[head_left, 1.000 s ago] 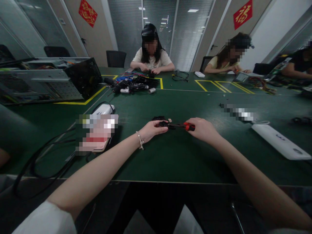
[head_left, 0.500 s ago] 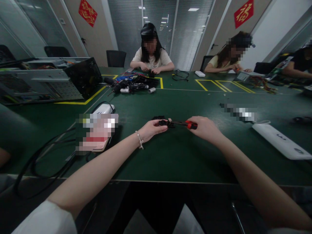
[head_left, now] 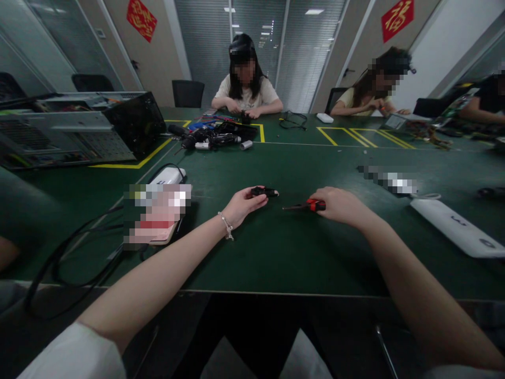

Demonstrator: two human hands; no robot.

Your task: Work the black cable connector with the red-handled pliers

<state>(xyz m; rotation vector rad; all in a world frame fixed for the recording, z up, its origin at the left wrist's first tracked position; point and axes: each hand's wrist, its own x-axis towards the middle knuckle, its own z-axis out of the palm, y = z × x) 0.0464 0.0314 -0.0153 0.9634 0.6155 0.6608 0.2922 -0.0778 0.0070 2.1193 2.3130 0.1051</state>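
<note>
My left hand [head_left: 246,204] pinches a small black part [head_left: 264,192] with a pale tip at its right end; I cannot make out its exact kind. Its fingers and thumb are closed around the part's left side. My right hand [head_left: 341,204] is wrapped round the red and black handles of a pair of pliers [head_left: 303,206]. The thin jaws point left and stand a short gap away from the black part. Both hands are over the middle of the green table [head_left: 252,252].
To the left lie a blurred-out phone-like object [head_left: 161,216], a white power bank [head_left: 168,179] and black cables. Another white power bank [head_left: 453,226] is at right. Farther back are an open computer case [head_left: 67,134], a heap of tools and parts [head_left: 215,134], and co-workers [head_left: 246,87].
The pliers have come away from the black part and moved slightly right and down. My left hand has raised and turned the part, whose pale tip now points right.
</note>
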